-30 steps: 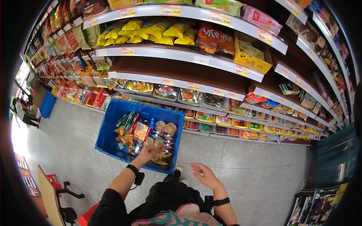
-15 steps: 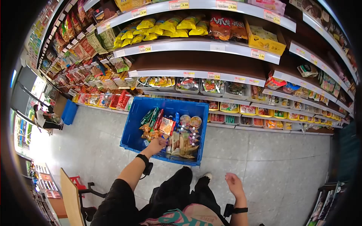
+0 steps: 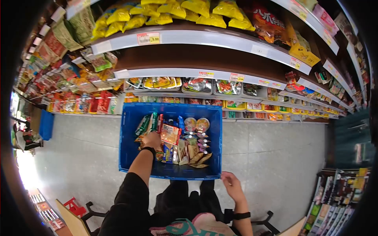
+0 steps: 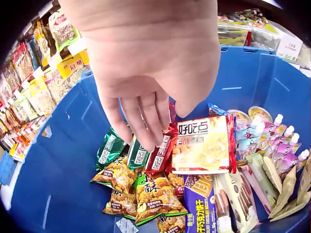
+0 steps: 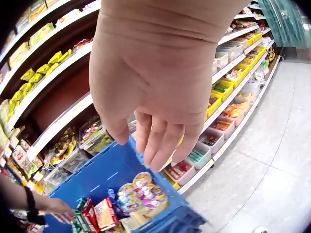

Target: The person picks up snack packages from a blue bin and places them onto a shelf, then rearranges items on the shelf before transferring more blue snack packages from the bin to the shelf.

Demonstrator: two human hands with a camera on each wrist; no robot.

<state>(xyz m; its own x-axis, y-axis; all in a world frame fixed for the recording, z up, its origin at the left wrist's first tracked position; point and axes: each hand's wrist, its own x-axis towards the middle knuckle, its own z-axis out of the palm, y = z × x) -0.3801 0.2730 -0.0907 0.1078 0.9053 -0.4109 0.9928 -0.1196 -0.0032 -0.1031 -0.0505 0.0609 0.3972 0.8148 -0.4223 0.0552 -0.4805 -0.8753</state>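
Observation:
A blue plastic crate (image 3: pixel 170 176) holds packaged snacks. My left hand (image 3: pixel 152 140) reaches inside with fingers loosely bent, and its fingertips overlap the red biscuit packs (image 4: pixel 160 154) in the left wrist view. Green packs (image 4: pixel 110 147) lie to their left, a red-and-white biscuit pack (image 4: pixel 201 148) to their right. Below the fingers are brown-and-green snack bags (image 4: pixel 155 194) and a blue chocolate biscuit pack (image 4: pixel 199 204). By the crate's near right corner hangs my right hand (image 3: pixel 233 186), fingers relaxed and holding nothing. Spouted pouches (image 3: pixel 203 142) and two round cups (image 3: pixel 196 124) fill the crate's right side.
Shelves (image 3: pixel 197 37) of packaged snacks rise behind the crate, with yellow bags (image 3: pixel 173 10) on an upper one. Grey tiled floor (image 3: pixel 271 153) extends to the right. A red stool (image 3: pixel 74 206) stands lower left, and another blue crate (image 3: pixel 46 125) is far left.
My left hand has moved farther into the crate, from the near packs to the red biscuit packs. My right hand has come close to the crate's near right corner. The head view has shifted.

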